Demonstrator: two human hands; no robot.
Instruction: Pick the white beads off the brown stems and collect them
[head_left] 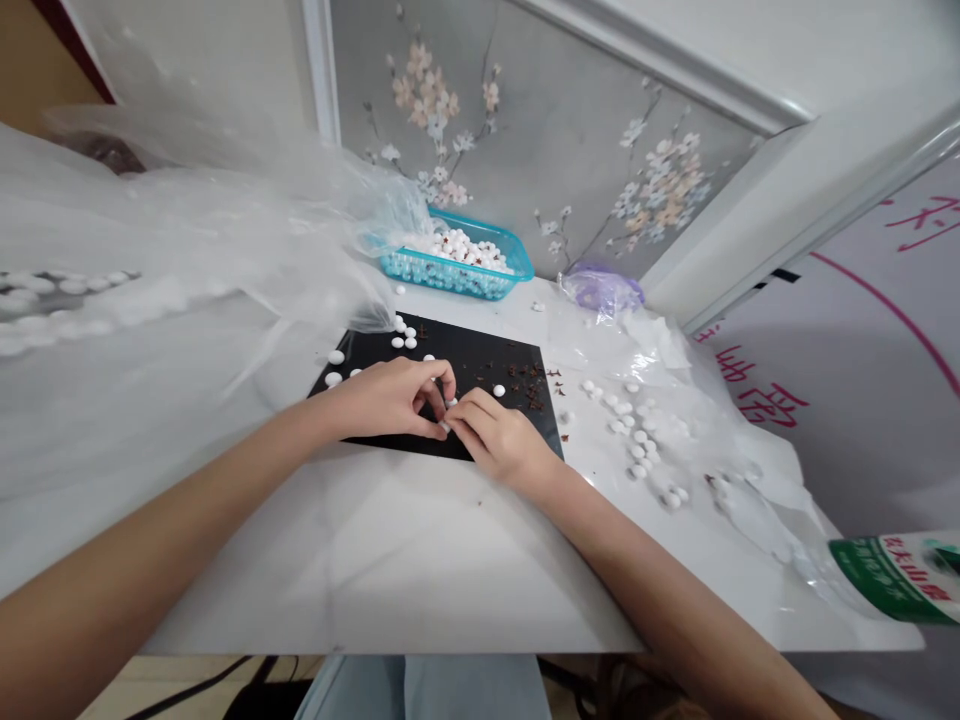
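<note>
White glossy discs (450,403), smooth and lens-shaped, show at the fingertips where the person's left hand (386,400) and right hand (499,435) meet, above the black mat (480,365). Fingers (431,385) of both hands are curled narrow around a disc there, though exactly which fingers pinch it is too small to tell. More discs lie loose on the mat's far side, and dark red-brown flecks (529,385) are scattered toward its right edge. Beyond the mat, a teal plastic basket (487,285) with a perforated wall is heaped with discs. Right of the mat, further discs lie in a loose trail on crinkled clear plastic film (660,350), with a crumpled purple plastic bag (600,290) beyond. Left of the mat, a billowing translucent plastic sheet (187,230) reaches over the basket's corner.
</note>
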